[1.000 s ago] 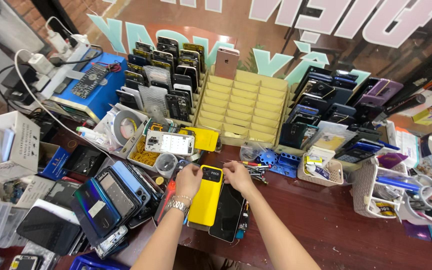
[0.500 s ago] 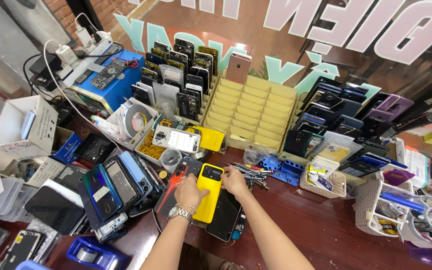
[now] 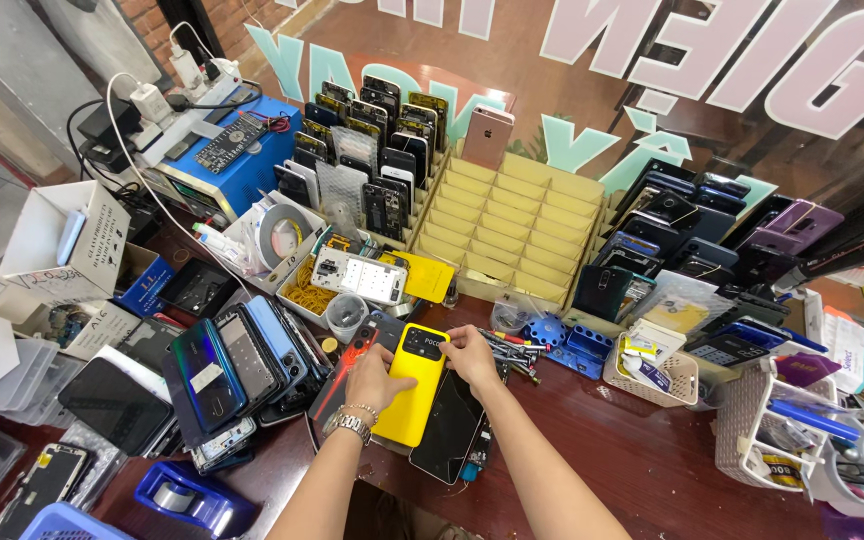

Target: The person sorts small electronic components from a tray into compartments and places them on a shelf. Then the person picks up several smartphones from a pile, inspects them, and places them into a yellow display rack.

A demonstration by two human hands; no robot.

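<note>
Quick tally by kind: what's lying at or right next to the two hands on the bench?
Yellow phone, with left hand and right hand on it: 1
Black phone partly under it: 1
Dark phone with red edge beside the left hand: 1
Small white cup just behind: 1
Total: 4

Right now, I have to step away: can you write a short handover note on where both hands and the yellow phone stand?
Left hand: flat on the left edge of the yellow phone, wrist wearing a bracelet.
Right hand: fingers gripping the phone's upper right corner.
The phone lies back up on the red-brown table, overlapping a dark phone beside it.
Done: phone is down on the table, both hands on it.
Left: back cover looks still in place; whether it has begun to lift cannot be told.
</note>
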